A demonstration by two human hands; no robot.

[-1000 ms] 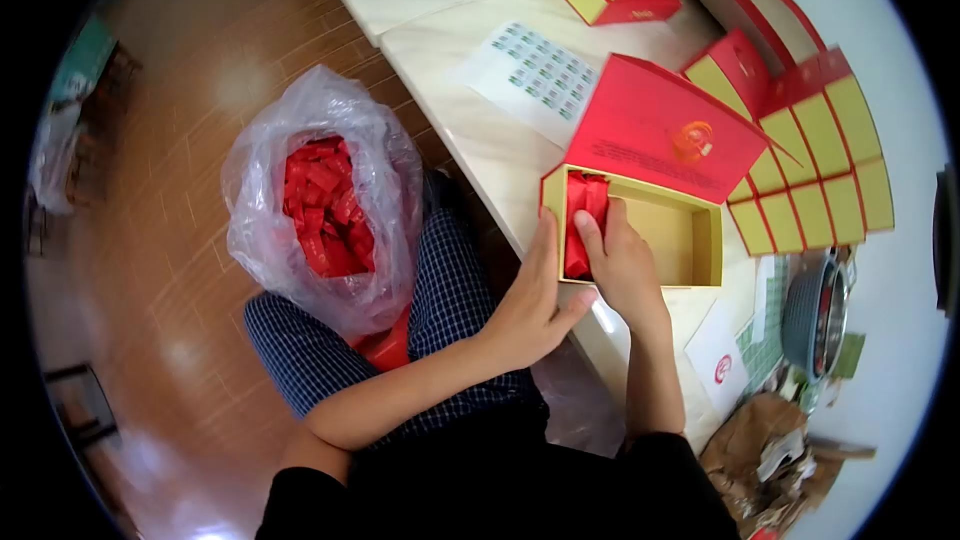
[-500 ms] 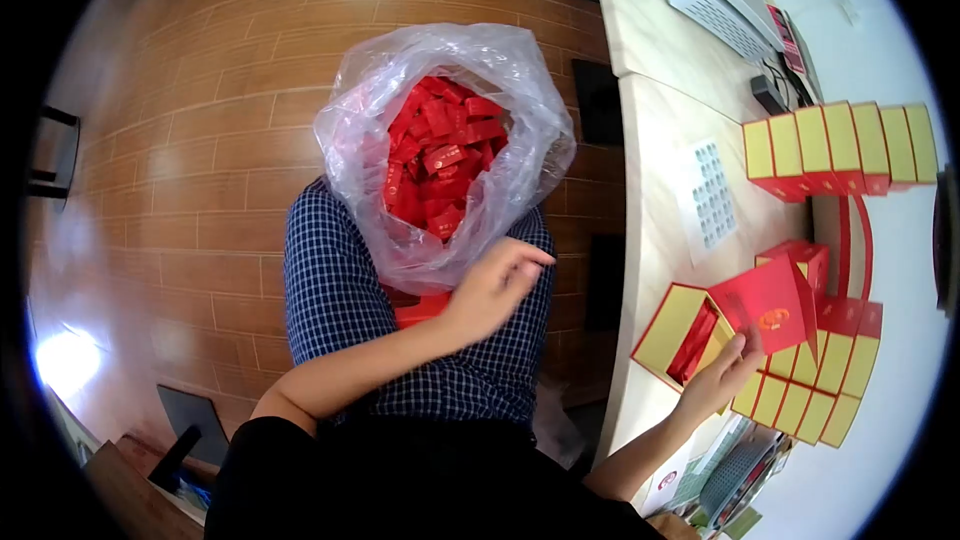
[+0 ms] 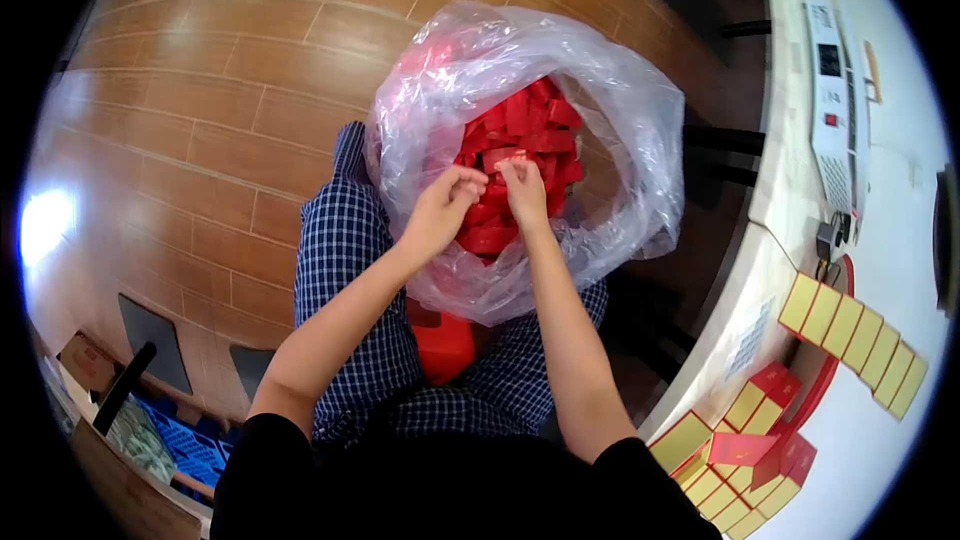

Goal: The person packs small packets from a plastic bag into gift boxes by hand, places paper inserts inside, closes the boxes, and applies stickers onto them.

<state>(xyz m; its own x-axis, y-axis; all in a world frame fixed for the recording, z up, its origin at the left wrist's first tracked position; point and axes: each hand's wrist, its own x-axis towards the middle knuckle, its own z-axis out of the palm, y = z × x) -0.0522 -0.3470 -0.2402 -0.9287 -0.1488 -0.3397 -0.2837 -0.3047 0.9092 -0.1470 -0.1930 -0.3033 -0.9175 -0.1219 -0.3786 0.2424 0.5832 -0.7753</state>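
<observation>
A clear plastic bag [image 3: 620,70] stands open between the knees, filled with small red packets [image 3: 530,115]. My left hand [image 3: 440,210] is over the left part of its opening, with loosely curled fingers apart and nothing visible in them. Beside it, my right hand [image 3: 525,195] reaches over the packets, thumb and fingers pinched on a red packet [image 3: 505,157] with light print. On the table to the right, an open red-and-gold box [image 3: 682,442] has its red lid flap [image 3: 742,450] raised.
Several stacked gold-and-red boxes [image 3: 735,500] surround the open box, and a row of gold boxes [image 3: 850,335] stands farther up the table [image 3: 735,340]. A white appliance [image 3: 832,110] lies at the table's far end. A red stool [image 3: 443,348] shows between the legs.
My right hand has left the open box's lid and moved into the bag's opening. My left hand has moved up over the packets. The view has shifted left and turned.
</observation>
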